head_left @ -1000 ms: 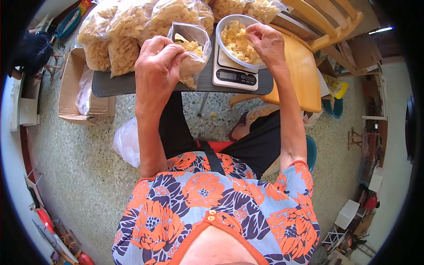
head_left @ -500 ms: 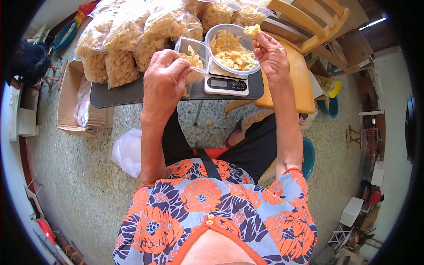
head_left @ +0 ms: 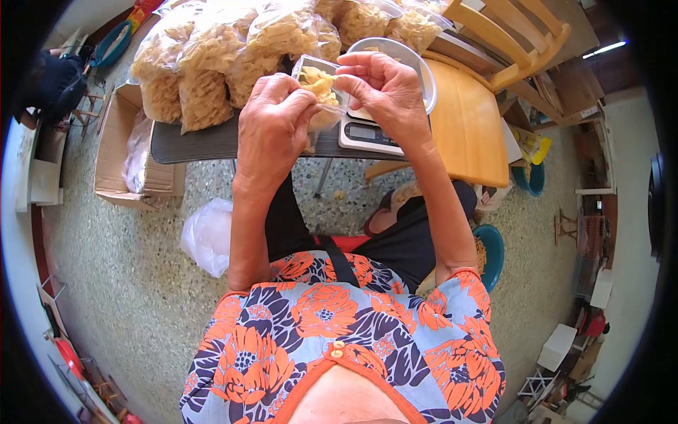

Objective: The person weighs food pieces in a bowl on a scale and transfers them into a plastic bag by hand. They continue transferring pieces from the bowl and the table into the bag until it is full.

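Observation:
My left hand (head_left: pixel 275 116) grips a clear plastic bag (head_left: pixel 326 119) by its side, and the bag's mouth stands open toward the top. Thin, crinkled yellow chips (head_left: pixel 318 83) show inside the mouth. At the bag's right edge, my right hand (head_left: pixel 388 92) pinches a chip between thumb and fingers. Partly behind that hand is a round translucent tub (head_left: pixel 428 74); most of its contents are covered. A white digital scale (head_left: pixel 367 136) lies beneath the tub, its display partly visible below my right wrist.
Several filled bags of chips (head_left: pixel 205 95) are stacked on the dark table (head_left: pixel 198 145). A wooden chair (head_left: pixel 466 120) stands at the right. On the left are a cardboard box (head_left: pixel 113 159) and a whitish plastic bag (head_left: pixel 207 237) on the floor. A teal basin (head_left: pixel 494 258) sits beside my leg.
My right hand has moved left from above the tub to the bag's mouth, carrying chips. The left hand still holds the bag in about the same place.

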A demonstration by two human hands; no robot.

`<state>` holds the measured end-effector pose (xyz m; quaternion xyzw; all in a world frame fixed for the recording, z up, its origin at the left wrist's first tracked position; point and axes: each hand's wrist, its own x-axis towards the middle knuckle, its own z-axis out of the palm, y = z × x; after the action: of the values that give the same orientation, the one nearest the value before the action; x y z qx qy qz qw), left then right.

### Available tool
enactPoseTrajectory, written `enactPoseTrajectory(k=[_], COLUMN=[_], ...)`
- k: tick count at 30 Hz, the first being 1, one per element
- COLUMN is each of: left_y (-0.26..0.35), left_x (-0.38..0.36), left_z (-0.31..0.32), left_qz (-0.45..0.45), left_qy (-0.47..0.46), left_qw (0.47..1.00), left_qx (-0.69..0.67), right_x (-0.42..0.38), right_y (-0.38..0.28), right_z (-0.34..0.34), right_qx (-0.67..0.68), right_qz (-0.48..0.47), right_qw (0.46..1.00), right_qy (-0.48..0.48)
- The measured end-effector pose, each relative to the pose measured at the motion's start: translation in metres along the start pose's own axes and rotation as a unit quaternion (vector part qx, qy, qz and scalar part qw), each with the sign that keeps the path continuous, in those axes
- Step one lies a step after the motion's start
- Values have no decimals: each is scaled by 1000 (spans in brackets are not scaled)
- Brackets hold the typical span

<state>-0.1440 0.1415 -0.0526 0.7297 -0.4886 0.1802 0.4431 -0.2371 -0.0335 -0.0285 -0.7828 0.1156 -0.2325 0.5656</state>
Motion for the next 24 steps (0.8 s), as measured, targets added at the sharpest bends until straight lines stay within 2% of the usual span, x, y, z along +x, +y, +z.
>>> enactPoseTrajectory(k=[2,5,6,8,10,12,14,15,16,17,18,22,24], left_y=[-1,-3,-5,-7,-10,-14,-20,-25,-29,-33,-37,-52,-61], left_x=[-1,-1,-2,-2,-1,1,7,10,13,16,19,30,31], left_z=[-4,-6,-6,-8,-9,-11,-17,-23,-28,-34,-39,-46,-44], left_qz=[-3,-4,5,11,21,17,75,96,95,68,41,84,91], left_qy=[5,10,10,8,3,-8,-22,-35,-35,-93,-150,-210,-228], left_qw=[1000,1000,1000,1000,999,999,996,995,995,993,986,973,967], left_qx=[0,7,11,20,29,41,32,13,18,-21,-61,-33,-66], right_x=[-1,-10,-15,-24,-23,-10,-1,3,6,9,11,15,22], right_y=[0,-6,-11,-24,-16,9,14,15,15,18,20,21,32], right_z=[0,1,1,5,12,19,19,16,13,11,9,9,7], right_qx=[-40,-183,-181,-240,-226,-255,-245,-183,-120,-104,-102,-34,74], right_qz=[-31,-146,-143,-124,-111,-251,-236,-188,-138,-114,-116,-105,-130], right_qw=[999,972,973,962,966,932,938,962,980,984,984,987,980], right_qy=[19,29,27,-37,-61,-59,-70,-73,-75,-84,-85,-115,-130])
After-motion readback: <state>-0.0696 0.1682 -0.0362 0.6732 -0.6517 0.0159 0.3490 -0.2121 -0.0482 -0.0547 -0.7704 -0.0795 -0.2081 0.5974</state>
